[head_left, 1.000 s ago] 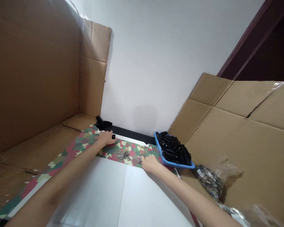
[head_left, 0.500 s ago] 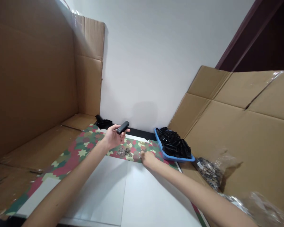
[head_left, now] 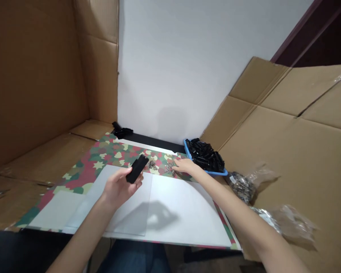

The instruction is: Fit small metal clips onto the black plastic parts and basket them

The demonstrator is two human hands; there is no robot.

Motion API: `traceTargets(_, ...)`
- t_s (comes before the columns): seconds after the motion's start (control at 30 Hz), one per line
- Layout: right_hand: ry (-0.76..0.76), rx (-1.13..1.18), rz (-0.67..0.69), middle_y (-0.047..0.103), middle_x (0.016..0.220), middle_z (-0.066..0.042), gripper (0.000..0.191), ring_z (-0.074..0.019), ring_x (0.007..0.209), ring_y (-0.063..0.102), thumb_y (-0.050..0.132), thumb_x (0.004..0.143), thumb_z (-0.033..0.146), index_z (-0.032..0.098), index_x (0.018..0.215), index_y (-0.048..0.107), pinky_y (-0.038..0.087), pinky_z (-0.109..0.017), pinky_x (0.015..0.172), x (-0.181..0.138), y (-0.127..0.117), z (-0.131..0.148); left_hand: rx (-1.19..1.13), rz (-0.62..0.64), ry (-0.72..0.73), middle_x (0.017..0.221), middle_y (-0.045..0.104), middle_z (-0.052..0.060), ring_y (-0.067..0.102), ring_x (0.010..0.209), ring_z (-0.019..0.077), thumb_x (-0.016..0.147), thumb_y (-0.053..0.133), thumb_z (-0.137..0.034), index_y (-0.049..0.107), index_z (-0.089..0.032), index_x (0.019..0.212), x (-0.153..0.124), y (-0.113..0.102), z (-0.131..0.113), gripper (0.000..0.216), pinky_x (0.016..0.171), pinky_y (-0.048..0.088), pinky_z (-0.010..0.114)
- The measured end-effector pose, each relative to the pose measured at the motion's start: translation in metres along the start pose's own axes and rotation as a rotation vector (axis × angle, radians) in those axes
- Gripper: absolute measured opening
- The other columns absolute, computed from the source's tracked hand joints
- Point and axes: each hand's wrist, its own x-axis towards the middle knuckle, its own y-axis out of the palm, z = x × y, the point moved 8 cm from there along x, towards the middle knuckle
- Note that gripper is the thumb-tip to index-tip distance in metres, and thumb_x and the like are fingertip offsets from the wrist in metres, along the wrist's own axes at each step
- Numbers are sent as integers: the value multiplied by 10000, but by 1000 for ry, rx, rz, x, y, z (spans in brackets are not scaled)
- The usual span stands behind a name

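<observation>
Head view: left hand (head_left: 118, 187) clamped on slim black plastic bar (head_left: 136, 169), held above white sheet (head_left: 173, 204) on table, long axis slanting away and rightward toward scattered small silvery metal pieces (head_left: 168, 169). Right hand (head_left: 184, 165) nearer, fingertips on those; pinching or not, cannot tell.

Soft even light, perhaps overhead; wide-angle stretch at edges.
</observation>
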Motion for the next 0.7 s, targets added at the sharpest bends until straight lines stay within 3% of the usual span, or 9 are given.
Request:
traceTargets(0.1,-28,7,10,641,1080,-81,439,-192,910,644,494,926,476,158,1227,531,542,-411,811,4,5,6,-82,-99,-35,670,562,53,487,572,93,648,670,-221,706,-60,809,-23,-30,18,230,545,484,211)
traceTargets(0.2,-42,-1,-21,631,1119,-86,423,-203,946,642,498,937,417,168,1279,493,531,-433,847,9,9,14,-243,-134,-136,599,509,37,471,545,93,688,652,-237,700,-21,853,-40,-39,38,276,538,488,227)
traceTargets(0.5,34,89,-76,628,1126,-86,355,-208,979,631,535,929,344,153,1227,535,523,-440,871,14,21,13,-520,19,-285,607,483,8,499,575,88,741,672,-244,667,-16,890,-57,5,57,272,578,489,205)
traceTargets(0.7,166,355,-118,631,1033,-71,318,-181,885,626,528,925,381,137,1124,567,522,-391,804,-2,0,-5,-482,73,-293,620,500,4,478,583,74,738,717,-271,681,-20,900,-62,15,60,301,613,476,198)
